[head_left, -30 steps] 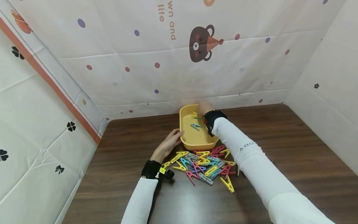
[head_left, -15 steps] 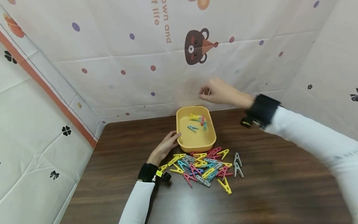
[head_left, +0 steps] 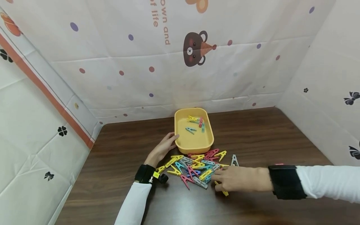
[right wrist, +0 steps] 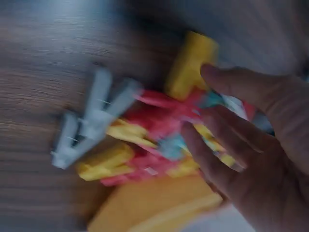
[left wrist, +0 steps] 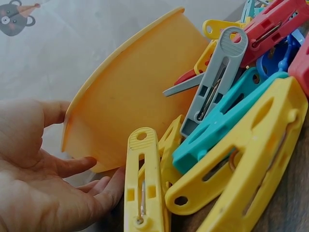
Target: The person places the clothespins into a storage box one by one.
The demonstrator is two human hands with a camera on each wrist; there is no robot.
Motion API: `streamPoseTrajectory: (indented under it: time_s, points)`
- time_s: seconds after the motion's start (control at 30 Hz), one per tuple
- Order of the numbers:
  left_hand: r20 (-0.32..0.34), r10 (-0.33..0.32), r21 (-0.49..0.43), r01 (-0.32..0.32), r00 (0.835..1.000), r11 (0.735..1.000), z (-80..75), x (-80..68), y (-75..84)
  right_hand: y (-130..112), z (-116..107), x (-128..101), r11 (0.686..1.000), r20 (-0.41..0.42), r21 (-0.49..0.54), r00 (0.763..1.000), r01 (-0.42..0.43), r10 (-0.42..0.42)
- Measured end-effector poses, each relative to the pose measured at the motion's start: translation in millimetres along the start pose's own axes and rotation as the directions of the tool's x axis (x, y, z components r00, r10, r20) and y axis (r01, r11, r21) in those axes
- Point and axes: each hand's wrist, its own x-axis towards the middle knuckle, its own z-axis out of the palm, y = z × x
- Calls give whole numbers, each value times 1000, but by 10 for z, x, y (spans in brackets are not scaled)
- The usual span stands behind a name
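Observation:
My left hand [head_left: 161, 150] holds the near left corner of a yellow plastic basket [head_left: 194, 144], fingers at its rim and outer wall in the left wrist view. Inside lie several clothespins [head_left: 190, 130] in yellow, red and blue-green. In front is a loose pile of coloured clothespins [head_left: 198, 165]. My right hand [head_left: 239, 178] reaches over the pile's right side, fingers apart. Below its fingertips is a yellow clothespin [head_left: 225, 193], partly hidden by the hand. The right wrist view is blurred; there the thumb [right wrist: 231, 82] overlaps a yellow clothespin [right wrist: 190, 63].
Grey clothespins [right wrist: 94, 116] lie at the right of the pile, partly behind my right hand in the head view. The brown wooden table [head_left: 135, 134] meets a white printed cloth wall [head_left: 135, 87] just behind the basket.
My right hand has come out of the basket, swung up to the right, then down to the pile. A red and a blue-green clothespin now show in the basket. My left hand stays at the basket.

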Motion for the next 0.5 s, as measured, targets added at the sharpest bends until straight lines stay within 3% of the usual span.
streamPoseTrajectory:
  time_s: [0.1, 0.17, 0.37, 0.5]
  points:
    - [1, -1, 4, 1, 1000, 1000, -25, -3, 8, -39, 197, 71, 985, -17, -162, 998, 53, -57]
    - [5, 4, 4, -4, 1000, 1000, -32, 2, 2, -37, 262, 100, 981, -43, -185, 996, 65, -75]
    - [18, 18, -4, -18, 1000, 1000, -32, 2, 6, 2, 287, 130, 988, -65, -127, 993, 89, -98]
    - [8, 14, -6, -14, 1000, 1000, -22, 4, 5, 73, 135, 135, 995, -41, -49, 995, 89, -91]
